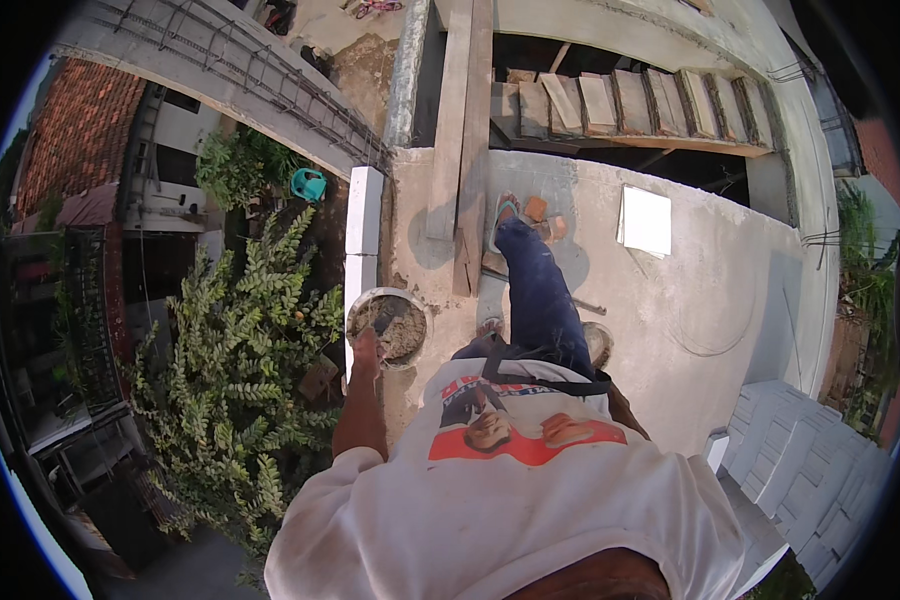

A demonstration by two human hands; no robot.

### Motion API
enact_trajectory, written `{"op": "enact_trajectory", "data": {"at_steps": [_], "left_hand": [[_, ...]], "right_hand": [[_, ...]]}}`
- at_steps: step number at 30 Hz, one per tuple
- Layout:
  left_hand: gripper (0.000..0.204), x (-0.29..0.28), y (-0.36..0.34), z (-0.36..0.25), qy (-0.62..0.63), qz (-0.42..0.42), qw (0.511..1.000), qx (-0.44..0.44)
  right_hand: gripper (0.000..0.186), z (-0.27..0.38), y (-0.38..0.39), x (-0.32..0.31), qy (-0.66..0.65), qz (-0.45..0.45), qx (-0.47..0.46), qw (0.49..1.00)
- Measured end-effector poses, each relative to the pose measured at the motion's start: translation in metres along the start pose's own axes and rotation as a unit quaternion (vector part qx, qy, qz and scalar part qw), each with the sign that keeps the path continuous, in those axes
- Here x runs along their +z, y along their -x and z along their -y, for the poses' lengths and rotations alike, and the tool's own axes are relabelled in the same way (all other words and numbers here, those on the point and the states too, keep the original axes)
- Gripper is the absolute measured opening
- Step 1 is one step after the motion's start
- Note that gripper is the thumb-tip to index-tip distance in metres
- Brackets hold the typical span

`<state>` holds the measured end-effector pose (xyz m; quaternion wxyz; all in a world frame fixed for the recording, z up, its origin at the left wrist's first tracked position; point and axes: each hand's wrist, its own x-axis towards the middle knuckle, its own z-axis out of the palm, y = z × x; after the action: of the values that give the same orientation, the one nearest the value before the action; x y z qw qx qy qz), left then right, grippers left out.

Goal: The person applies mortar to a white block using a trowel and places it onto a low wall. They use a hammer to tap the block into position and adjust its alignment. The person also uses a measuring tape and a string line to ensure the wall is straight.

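Observation:
On the left, my left hand (pixel 367 346) reaches over the near rim of a round bucket (pixel 429 335). Grey wet mortar (pixel 404 336) fills much of the bucket. The hand is closed on what looks like a trowel, whose dark blade (pixel 383 316) dips into the mortar; its handle is hidden in the hand. A row of white blocks (pixel 363 215) runs along the slab edge, touching or very near the bucket's left side. Of my right arm only part of the forearm (pixel 626 412) shows beside my shirt; the right hand is hidden.
Long wooden planks (pixel 460 130) lie ahead, near my feet. Broken orange brick pieces (pixel 537 209) and a white board (pixel 645 220) lie on the concrete slab (pixel 710 290). White blocks are stacked (pixel 805 470) at right. The slab drops off at left beside a leafy tree (pixel 250 370).

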<state>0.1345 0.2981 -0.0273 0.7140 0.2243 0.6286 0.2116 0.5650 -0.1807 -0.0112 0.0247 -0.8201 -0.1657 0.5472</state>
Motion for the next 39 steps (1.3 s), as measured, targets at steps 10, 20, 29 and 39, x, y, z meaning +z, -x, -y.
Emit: {"op": "enact_trajectory", "data": {"at_steps": [10, 20, 29, 39], "left_hand": [[0.037, 0.104, -0.088, -0.106, 0.007, -0.168, 0.975, -0.148], [0.036, 0.209, -0.173, -0.221, 0.078, -0.118, 0.983, -0.12], [0.034, 0.338, -0.292, -0.345, 0.091, -0.077, 0.985, -0.128], [0.026, 0.449, -0.396, -0.488, 0.054, -0.079, 0.989, -0.113]], "right_hand": [[0.053, 0.148, -0.179, -0.159, 0.014, 0.007, -0.035, 0.999], [0.055, 0.275, -0.261, -0.303, 0.013, -0.055, -0.059, 0.997], [0.057, 0.384, -0.331, -0.457, 0.015, 0.026, 0.005, 1.0], [0.054, 0.537, -0.344, -0.592, 0.026, 0.023, -0.019, 0.999]]}}
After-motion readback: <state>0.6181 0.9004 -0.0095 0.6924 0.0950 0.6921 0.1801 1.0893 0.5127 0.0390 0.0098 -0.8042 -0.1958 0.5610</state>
